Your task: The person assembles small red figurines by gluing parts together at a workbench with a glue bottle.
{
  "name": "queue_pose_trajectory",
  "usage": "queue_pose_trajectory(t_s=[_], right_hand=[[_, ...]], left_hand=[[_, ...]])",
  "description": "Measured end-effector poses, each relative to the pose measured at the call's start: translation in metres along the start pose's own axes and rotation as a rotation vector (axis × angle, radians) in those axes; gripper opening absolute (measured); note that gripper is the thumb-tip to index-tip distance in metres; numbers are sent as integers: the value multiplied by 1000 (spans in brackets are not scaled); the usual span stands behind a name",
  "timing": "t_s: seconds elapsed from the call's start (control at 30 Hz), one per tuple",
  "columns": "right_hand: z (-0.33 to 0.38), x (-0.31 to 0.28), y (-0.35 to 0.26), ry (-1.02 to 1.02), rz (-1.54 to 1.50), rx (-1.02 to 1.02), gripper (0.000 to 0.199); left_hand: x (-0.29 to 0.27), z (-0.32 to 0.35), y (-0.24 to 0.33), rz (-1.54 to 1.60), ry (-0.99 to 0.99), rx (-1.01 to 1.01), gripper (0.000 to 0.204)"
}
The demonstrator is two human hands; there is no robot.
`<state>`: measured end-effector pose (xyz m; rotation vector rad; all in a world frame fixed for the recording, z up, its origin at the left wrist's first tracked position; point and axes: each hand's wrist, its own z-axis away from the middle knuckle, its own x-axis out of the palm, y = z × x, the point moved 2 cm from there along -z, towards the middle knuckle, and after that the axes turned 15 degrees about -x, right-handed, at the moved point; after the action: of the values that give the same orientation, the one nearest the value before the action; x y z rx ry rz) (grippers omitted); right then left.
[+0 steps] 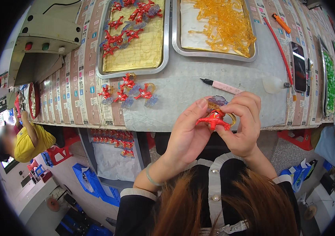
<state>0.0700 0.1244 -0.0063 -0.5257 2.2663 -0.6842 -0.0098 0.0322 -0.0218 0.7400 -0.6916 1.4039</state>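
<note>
Close to the table's front edge, my left hand [189, 130] and my right hand [244, 125] hold a small red plastic figurine [214, 120] between them. A clear amber piece curves beside the figurine on the right hand's side, and a clear bluish-purple piece [219, 100] sits at its top. My left thumb and fingers grip one side. The right thumb and forefinger pinch the other side, by the amber loop. To the left lie several similar red figurines [143, 92] with clear amber and bluish parts. Just beyond my hands rests a pink-handled, dark-tipped tool [225, 87].
Beyond are a metal tray [165, 59] of red figurines and another metal tray [214, 55] of amber pieces. On the right lie a translucent bottle [274, 84], red tube [279, 47], orange cutter [281, 23] and phone [298, 67]. Below the table edge, a drawer [114, 169] holds more figurines.
</note>
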Motion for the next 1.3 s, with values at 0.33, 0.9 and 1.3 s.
queue_pose_trajectory(t_s=[0.33,0.9,1.3], right_hand=[[6,-1,5,68,-103,54,34],[3,-13,-8,66,-18,-68,32],[13,-9,5,132,-212,148,30]], left_hand=[[-1,0,-1,-143,-27,56,29],[6,7,-2,-121,-174,26,22],[9,1,6,-376,-88,413,48]])
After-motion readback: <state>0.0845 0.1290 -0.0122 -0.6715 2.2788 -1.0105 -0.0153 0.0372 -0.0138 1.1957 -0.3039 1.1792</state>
